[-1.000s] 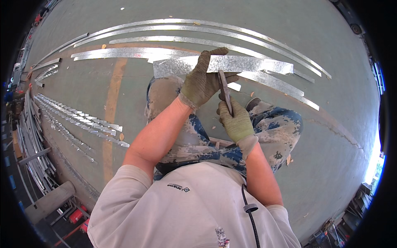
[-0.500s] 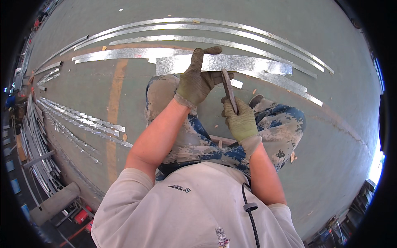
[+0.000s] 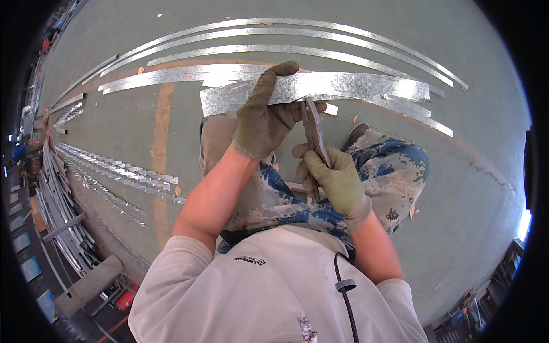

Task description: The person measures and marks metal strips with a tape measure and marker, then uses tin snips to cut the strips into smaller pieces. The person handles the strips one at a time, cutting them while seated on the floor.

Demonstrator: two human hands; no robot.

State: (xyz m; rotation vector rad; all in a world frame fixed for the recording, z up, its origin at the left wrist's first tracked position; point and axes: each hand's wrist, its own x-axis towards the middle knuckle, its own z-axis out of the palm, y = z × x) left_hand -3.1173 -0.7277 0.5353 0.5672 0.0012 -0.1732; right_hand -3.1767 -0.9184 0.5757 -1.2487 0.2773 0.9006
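The metal strip [image 3: 349,86] runs lengthwise left to right.

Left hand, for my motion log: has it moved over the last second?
Yes. The left hand has shifted toward the person's left: in this view it now appears nearer the yellow floor line than it did earlier.

Metal strip [image 3: 354,86] ahead; room beyond right knee [image 3: 413,161]

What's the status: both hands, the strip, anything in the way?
Left hand: gripping metal strip. Right hand: holding metal hand tool, tip at strip's near edge. Loose strips on floor beyond it.
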